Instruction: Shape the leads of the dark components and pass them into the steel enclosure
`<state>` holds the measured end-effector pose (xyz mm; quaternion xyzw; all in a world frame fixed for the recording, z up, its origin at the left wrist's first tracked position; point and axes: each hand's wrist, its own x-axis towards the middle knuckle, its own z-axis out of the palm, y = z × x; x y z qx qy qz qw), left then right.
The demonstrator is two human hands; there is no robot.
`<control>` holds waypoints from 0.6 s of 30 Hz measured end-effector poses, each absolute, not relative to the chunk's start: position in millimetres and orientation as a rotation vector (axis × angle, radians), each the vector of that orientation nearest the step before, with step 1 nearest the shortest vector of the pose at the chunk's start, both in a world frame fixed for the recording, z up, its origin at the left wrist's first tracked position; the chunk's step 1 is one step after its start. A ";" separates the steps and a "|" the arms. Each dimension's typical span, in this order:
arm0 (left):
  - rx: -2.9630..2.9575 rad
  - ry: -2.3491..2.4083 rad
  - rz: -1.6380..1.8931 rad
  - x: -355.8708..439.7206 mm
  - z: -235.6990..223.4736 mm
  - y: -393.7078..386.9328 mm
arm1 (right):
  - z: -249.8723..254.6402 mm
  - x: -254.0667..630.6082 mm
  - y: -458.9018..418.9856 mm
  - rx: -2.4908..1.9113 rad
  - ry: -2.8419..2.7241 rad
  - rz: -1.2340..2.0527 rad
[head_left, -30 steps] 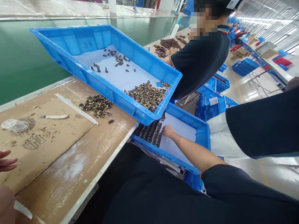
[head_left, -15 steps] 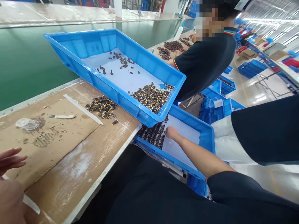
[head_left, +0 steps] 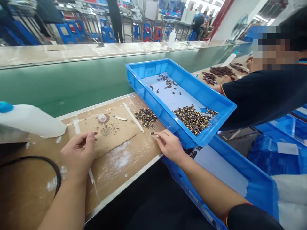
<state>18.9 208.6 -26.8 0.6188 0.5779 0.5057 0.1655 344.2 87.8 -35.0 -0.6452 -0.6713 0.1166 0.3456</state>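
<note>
Two hands (head_left: 78, 152) (head_left: 170, 147), one dark piece (head_left: 153, 133) (pinched)

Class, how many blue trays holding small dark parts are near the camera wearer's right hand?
2. The upper tray overhangs the edge of the worktable; the lower tray sits below it, partly hidden. Others could be hidden underneath.
</note>
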 end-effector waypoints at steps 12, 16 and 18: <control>2.164 1.667 1.638 -18.4 7.0 18.1 | -52.1 322.7 114.5 -1.604 -1.729 0.404; 1.828 2.042 1.964 -58.7 11.1 -66.5 | -37.0 293.8 142.8 -1.570 -1.518 0.544; 1.506 2.338 2.138 -90.5 19.4 -87.0 | -18.5 273.9 163.4 -1.527 -1.485 0.626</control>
